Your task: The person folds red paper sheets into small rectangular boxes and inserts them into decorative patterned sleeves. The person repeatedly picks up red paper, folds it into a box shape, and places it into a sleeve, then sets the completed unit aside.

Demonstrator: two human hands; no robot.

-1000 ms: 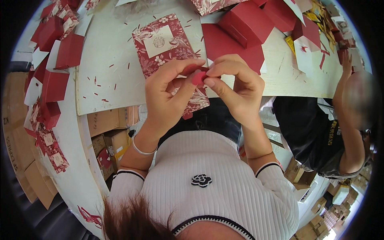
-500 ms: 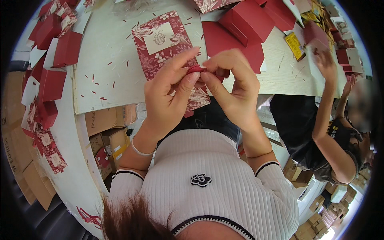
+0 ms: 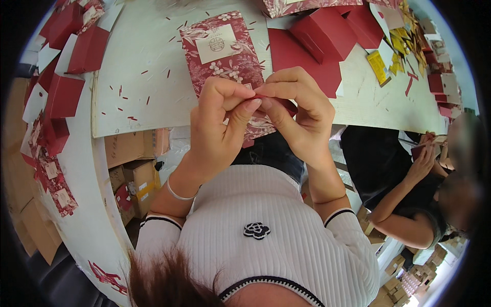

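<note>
My left hand (image 3: 219,123) and my right hand (image 3: 300,115) meet over the table's front edge, both closed in a pinch with thumbs against fingertips. Between them is a thin red strip (image 3: 259,96), perhaps ribbon, mostly covered by my fingers. A dark red part behind the right fingers is hard to make out. Beneath and beyond my hands lies a red floral-patterned box (image 3: 202,66) with a cream label (image 3: 215,44). My hands cover its middle; its near end pokes out below them, at the table edge.
Folded red boxes (image 3: 327,36) stand beyond my right hand, near yellow packets (image 3: 378,67). More red boxes (image 3: 65,97) line the left side. Small red slivers (image 3: 148,100) litter the white table (image 3: 169,110). A co-worker's hand (image 3: 423,161) holds something at the right.
My fingertips have closed tighter on the red strip, the left index finger now bent down to it. The co-worker's arm has drawn back from the table. My view has shifted slightly.
</note>
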